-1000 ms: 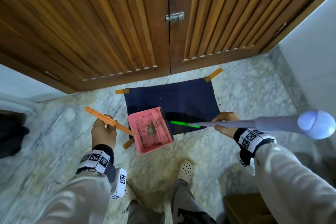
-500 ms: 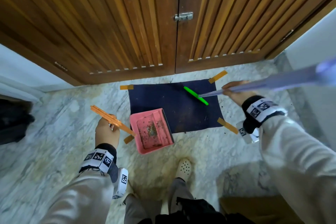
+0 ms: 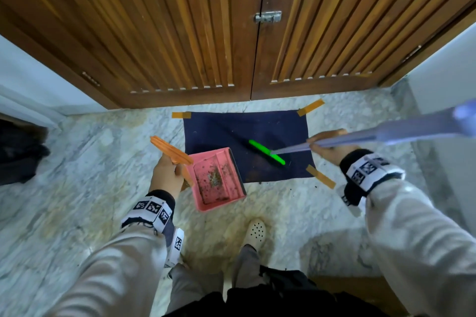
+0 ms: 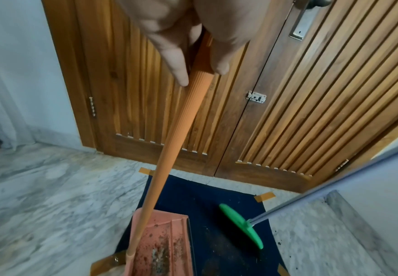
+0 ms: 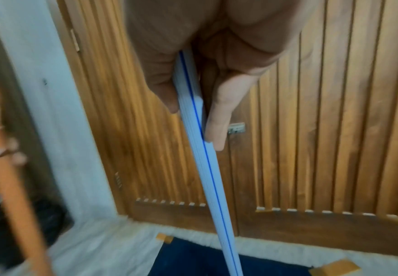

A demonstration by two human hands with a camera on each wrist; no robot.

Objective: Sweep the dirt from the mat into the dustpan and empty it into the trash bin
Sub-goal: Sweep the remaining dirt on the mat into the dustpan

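Observation:
A dark blue mat [image 3: 226, 131] is taped to the marble floor before the wooden doors. A pink dustpan [image 3: 215, 180] with dirt in it sits on the mat's near left corner. My left hand [image 3: 167, 175] grips its long orange handle [image 4: 176, 142]. My right hand [image 3: 327, 144] grips the pale blue broom handle [image 5: 207, 168]. The broom's green head [image 3: 266, 152] rests on the mat to the right of the dustpan [image 4: 162, 248], also seen as the green head [image 4: 242, 224] in the left wrist view. No trash bin is in view.
Closed wooden double doors [image 3: 231, 33] with a latch [image 3: 268, 17] stand behind the mat. Orange tape pieces [image 3: 319, 176] hold the mat's corners. A dark object [image 3: 18, 152] lies at the far left. My shoe [image 3: 255, 231] stands just behind the dustpan. Dirt specks dot the floor near the mat's front right.
The broom head swung from beside the dustpan out to the mat's far right, then came back toward the dustpan. The dustpan and left hand stayed put.

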